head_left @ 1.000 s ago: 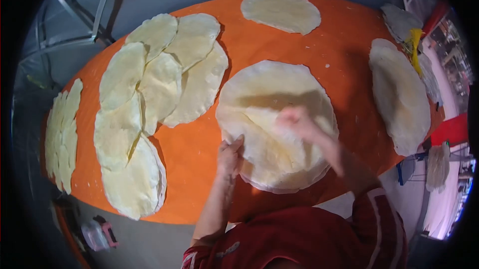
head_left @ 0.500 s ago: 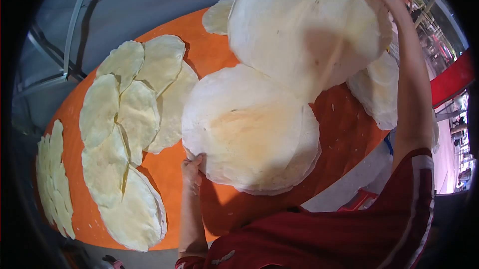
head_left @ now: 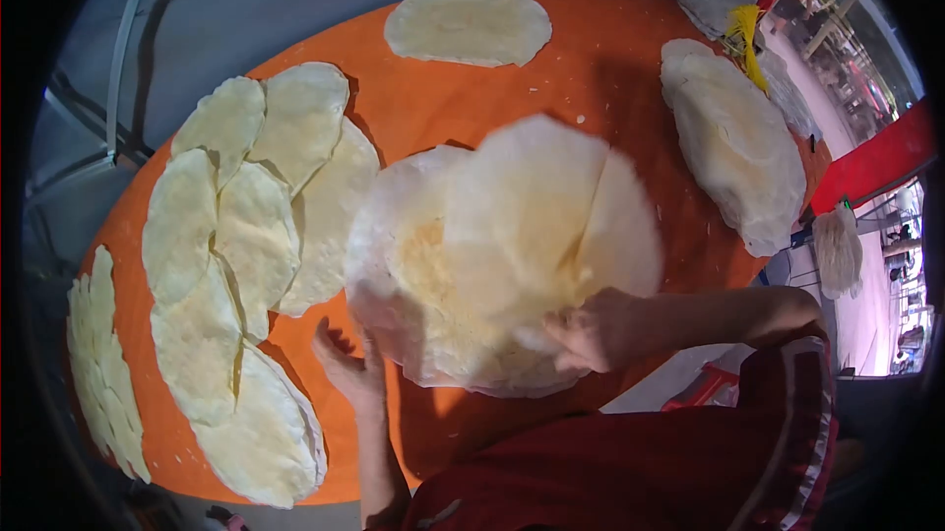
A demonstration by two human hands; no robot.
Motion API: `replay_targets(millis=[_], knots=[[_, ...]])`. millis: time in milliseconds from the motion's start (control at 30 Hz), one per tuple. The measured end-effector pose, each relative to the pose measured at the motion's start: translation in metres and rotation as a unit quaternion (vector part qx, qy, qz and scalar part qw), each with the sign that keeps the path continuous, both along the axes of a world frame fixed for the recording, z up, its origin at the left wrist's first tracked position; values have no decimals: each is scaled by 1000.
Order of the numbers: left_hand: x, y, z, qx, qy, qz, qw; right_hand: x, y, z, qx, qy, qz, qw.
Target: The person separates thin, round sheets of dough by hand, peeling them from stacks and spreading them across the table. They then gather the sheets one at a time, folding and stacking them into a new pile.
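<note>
Just let go of the round stack (head_left: 404, 236) with the left hand (head_left: 349, 359) — now handling the thin sheet (head_left: 532, 196) one-handed, swung back ahead of the pinching right hand (head_left: 596, 329).

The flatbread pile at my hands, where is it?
In the head view, the flatbread pile sits mid-picture on the orange table, right of the overlapping flatbreads, with the right hand at its near right side.

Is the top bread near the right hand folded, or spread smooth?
Not smooth: a crease crosses the top bread near the right hand; blur hides whether it is folded.
</note>
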State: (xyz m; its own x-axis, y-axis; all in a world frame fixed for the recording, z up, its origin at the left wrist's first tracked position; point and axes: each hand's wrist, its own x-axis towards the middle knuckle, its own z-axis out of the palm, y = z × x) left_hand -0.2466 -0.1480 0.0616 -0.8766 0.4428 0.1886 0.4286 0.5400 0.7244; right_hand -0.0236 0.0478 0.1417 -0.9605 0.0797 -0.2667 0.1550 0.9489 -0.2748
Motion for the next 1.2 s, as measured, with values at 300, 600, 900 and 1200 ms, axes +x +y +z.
replay_targets(millis=[300,600,900,1200], knots=[[108,79,-34,-197,191,-478,834,-100,166,-24,59,25,-232,971],[103,86,-23,-249,87,-514,816,-192,293,-127,322,170,-324,873],[87,88,-33,19,-158,-380,911,-203,289,-17,224,80,-230,944],[33,171,-25,270,-644,-205,686,-55,109,-37,-152,22,-12,988]])
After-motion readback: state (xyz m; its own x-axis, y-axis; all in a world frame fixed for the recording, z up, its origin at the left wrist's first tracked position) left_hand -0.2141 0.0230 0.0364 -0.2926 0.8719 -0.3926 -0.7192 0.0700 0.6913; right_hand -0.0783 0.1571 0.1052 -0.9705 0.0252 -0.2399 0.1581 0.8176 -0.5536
